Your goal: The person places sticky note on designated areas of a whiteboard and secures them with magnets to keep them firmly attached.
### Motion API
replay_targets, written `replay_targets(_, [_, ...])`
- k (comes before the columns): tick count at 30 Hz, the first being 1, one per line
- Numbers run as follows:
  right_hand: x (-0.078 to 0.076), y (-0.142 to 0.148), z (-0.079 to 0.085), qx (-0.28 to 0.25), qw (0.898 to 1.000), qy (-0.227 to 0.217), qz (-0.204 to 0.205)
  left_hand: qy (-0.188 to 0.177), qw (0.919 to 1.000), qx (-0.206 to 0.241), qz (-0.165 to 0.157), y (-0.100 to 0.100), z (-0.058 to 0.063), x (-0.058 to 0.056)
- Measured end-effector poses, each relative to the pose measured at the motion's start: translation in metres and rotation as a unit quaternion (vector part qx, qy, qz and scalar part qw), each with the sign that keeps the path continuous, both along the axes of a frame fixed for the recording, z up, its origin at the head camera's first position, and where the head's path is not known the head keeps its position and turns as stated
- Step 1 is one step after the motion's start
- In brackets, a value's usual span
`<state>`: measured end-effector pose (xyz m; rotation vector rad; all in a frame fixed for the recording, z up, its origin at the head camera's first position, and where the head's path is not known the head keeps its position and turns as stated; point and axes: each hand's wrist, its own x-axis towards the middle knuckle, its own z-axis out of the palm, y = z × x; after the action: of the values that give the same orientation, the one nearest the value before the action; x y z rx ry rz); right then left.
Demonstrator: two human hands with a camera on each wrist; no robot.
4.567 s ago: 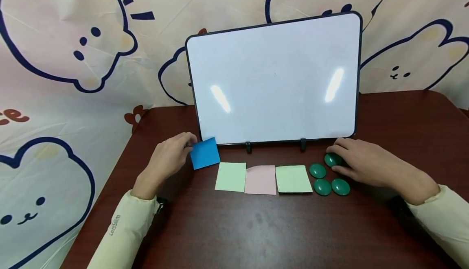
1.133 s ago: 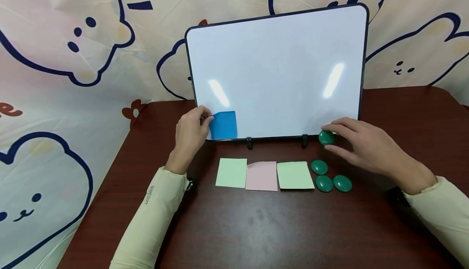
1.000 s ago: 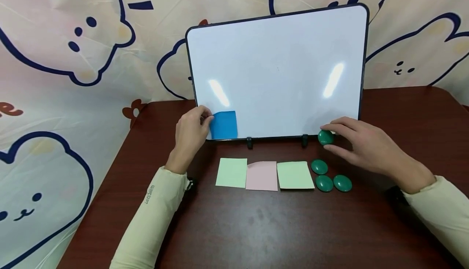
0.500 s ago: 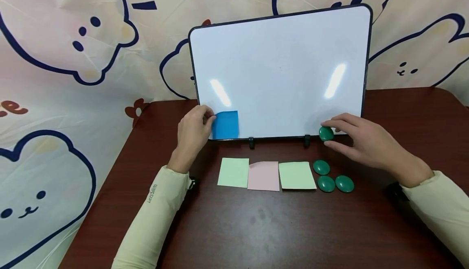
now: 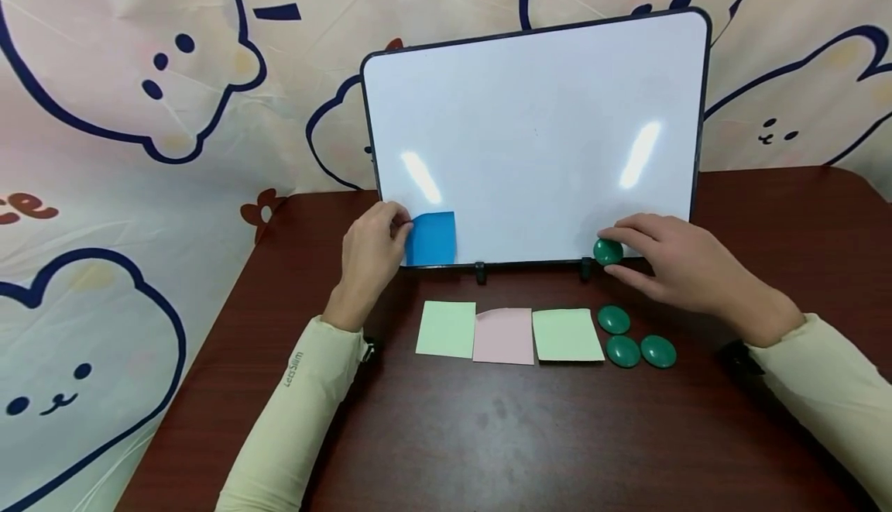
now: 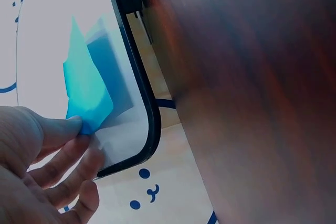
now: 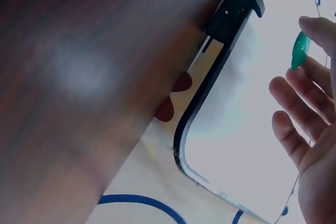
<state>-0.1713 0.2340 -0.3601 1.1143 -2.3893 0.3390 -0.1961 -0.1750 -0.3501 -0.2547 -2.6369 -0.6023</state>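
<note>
My left hand (image 5: 372, 252) pinches the left edge of a blue sticky note (image 5: 432, 238) in front of the lower left of a whiteboard (image 5: 536, 140). In the left wrist view the blue note (image 6: 86, 85) is bent, and its reflection shows on the board. My right hand (image 5: 683, 264) pinches a round green magnet (image 5: 608, 252) between thumb and fingers, near the board's lower right edge. The right wrist view shows this green magnet (image 7: 300, 50) edge-on, apart from the board surface.
Two pale green notes (image 5: 446, 329) (image 5: 567, 335) and a pink note (image 5: 503, 335) lie in a row on the dark table (image 5: 488, 442). Right of them lie 3 more green magnets (image 5: 622, 351). Black clips (image 5: 481, 273) hold the board's lower edge. A patterned cloth (image 5: 139, 210) hangs behind.
Since the oldest frame, the left hand has raised the blue note from the table to the board. The right hand has lifted a green magnet from the group and most recently shifted it left.
</note>
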Motion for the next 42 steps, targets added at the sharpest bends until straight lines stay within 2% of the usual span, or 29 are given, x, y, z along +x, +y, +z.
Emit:
replay_targets(4, [-0.002, -0.007, -0.002, 0.007, 1.000, 0.019, 0.012, 0.005, 1.0000, -0.004, 0.002, 0.001, 0.000, 0.000])
replay_targets(12, [-0.007, -0.010, -0.004, 0.000, 1.000, 0.022, 0.015, 0.027, 0.9987, -0.043, 0.001, 0.004, -0.001, 0.001])
replay_targets(19, [-0.014, -0.015, -0.004, 0.000, 1.000, 0.020, 0.022, 0.040, 0.9982, -0.045, -0.001, 0.003, 0.001, 0.000])
replay_targets(28, [-0.021, -0.023, -0.002, -0.016, 0.999, 0.008, 0.033, 0.029, 0.9994, -0.019, 0.005, 0.000, 0.000, 0.001])
replay_targets(36, [-0.025, -0.026, 0.000, -0.023, 1.000, -0.004, 0.020, -0.019, 0.9973, 0.071, -0.006, -0.004, -0.001, -0.002])
replay_targets(42, [-0.027, -0.027, 0.000, -0.026, 0.999, -0.009, 0.019, -0.031, 0.9957, 0.086, -0.012, -0.006, 0.001, -0.002])
